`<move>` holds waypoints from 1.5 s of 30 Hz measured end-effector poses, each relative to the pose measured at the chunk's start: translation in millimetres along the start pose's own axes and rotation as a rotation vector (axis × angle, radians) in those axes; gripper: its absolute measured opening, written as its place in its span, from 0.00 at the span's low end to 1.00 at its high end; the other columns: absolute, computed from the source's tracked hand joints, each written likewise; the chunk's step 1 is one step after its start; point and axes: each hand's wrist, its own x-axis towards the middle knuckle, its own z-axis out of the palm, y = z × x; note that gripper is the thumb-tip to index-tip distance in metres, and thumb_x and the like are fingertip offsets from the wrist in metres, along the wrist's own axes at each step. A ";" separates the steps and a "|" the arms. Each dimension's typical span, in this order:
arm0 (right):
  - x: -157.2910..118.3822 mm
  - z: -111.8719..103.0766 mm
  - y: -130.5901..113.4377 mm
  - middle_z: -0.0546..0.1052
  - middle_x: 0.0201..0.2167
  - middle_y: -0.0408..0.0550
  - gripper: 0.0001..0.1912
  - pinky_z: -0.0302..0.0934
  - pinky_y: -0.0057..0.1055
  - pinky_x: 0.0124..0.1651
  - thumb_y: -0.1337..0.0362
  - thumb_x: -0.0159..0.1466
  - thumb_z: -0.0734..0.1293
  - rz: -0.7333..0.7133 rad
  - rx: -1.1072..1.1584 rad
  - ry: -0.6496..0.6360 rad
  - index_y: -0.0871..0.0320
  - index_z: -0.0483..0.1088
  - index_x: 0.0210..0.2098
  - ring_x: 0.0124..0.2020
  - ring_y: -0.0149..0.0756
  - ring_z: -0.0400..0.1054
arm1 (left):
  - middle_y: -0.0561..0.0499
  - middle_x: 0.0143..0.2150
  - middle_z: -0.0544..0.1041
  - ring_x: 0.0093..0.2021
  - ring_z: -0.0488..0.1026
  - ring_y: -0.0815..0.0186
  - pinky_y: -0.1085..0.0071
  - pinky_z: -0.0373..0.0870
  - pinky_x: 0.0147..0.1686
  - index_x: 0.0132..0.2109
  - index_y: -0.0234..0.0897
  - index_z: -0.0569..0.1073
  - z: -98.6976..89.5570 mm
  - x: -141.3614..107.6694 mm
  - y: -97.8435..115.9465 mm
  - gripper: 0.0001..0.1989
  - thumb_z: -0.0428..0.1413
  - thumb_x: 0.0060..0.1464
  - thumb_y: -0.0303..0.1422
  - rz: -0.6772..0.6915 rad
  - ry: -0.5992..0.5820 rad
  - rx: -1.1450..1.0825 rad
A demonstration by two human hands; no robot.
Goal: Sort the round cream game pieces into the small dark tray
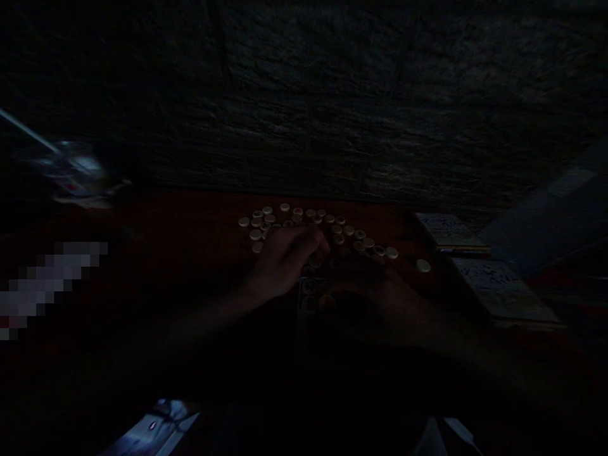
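The picture is very dark. Several round pale pieces [349, 230], some with marks on top, lie spread on a reddish-brown table [190, 221]. My left hand [287, 256] is over the near side of the pieces, fingers bent toward the right; what its fingertips hold, if anything, is hidden. My right hand [375, 291] rests low at the right of centre, in deep shadow, its fingers hard to make out. Between the hands sits a dark box or tray [299, 310] with a thin pale edge, and a few round pieces [310, 287] lie inside it.
Two flat boxes or books with dark markings, one farther back [446, 231] and one nearer [503, 288], lie on the right. A clear container [73, 171] with a straw-like stick stands at the left. One loose piece [423, 265] lies apart. A stone-like wall [304, 114] rises behind.
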 end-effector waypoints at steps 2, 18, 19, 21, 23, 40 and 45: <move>-0.8 -0.5 0.3 0.80 0.42 0.47 0.10 0.65 0.35 0.48 0.69 0.60 0.73 -0.006 -0.029 -0.031 0.55 0.76 0.42 0.45 0.40 0.73 | 0.52 0.28 0.80 0.30 0.77 0.67 0.71 0.70 0.31 0.32 0.38 0.78 0.0 0.1 0.3 0.20 0.49 0.68 0.41 -0.011 -0.005 -0.011; -1.5 -3.8 0.8 0.81 0.39 0.48 0.07 0.65 0.34 0.41 0.68 0.61 0.73 -0.058 -0.081 -0.079 0.56 0.79 0.40 0.41 0.39 0.75 | 0.51 0.30 0.81 0.31 0.77 0.67 0.72 0.70 0.31 0.33 0.38 0.78 -1.1 0.4 -1.8 0.18 0.50 0.67 0.40 0.002 -0.014 -0.025; -1.4 -4.3 -0.3 0.81 0.39 0.47 0.07 0.66 0.34 0.42 0.68 0.60 0.73 -0.057 -0.078 -0.075 0.55 0.79 0.40 0.41 0.39 0.75 | 0.51 0.29 0.81 0.31 0.77 0.67 0.71 0.70 0.30 0.34 0.38 0.78 -1.6 0.8 -2.5 0.18 0.50 0.67 0.40 -0.005 -0.005 -0.029; -1.6 -6.1 -1.7 0.82 0.40 0.47 0.09 0.67 0.35 0.43 0.67 0.59 0.74 -0.065 -0.056 -0.041 0.55 0.79 0.40 0.42 0.40 0.76 | 0.51 0.29 0.81 0.30 0.78 0.66 0.71 0.71 0.30 0.34 0.38 0.78 -4.2 3.3 -4.5 0.18 0.50 0.67 0.40 -0.021 0.016 -0.027; -1.9 -9.1 0.5 0.83 0.39 0.47 0.10 0.68 0.34 0.43 0.67 0.59 0.73 -0.037 -0.014 0.039 0.55 0.78 0.41 0.41 0.40 0.77 | 0.51 0.29 0.81 0.30 0.77 0.66 0.71 0.71 0.30 0.34 0.38 0.78 -9.5 8.5 -8.1 0.17 0.50 0.66 0.39 -0.015 0.053 0.002; 0.2 -15.3 68.1 0.82 0.41 0.54 0.14 0.71 0.38 0.38 0.61 0.63 0.66 0.569 0.115 0.631 0.60 0.78 0.45 0.38 0.43 0.77 | 0.52 0.30 0.81 0.33 0.76 0.65 0.70 0.69 0.34 0.32 0.36 0.80 -61.8 48.5 -35.5 0.09 0.54 0.55 0.31 -0.043 0.396 0.288; -0.8 -14.5 81.6 0.83 0.41 0.54 0.15 0.71 0.39 0.39 0.61 0.62 0.65 0.628 0.142 0.653 0.60 0.78 0.45 0.38 0.44 0.78 | 0.50 0.33 0.82 0.33 0.78 0.64 0.70 0.72 0.34 0.39 0.37 0.81 -62.2 47.6 -45.1 0.09 0.56 0.57 0.32 -0.027 0.248 0.380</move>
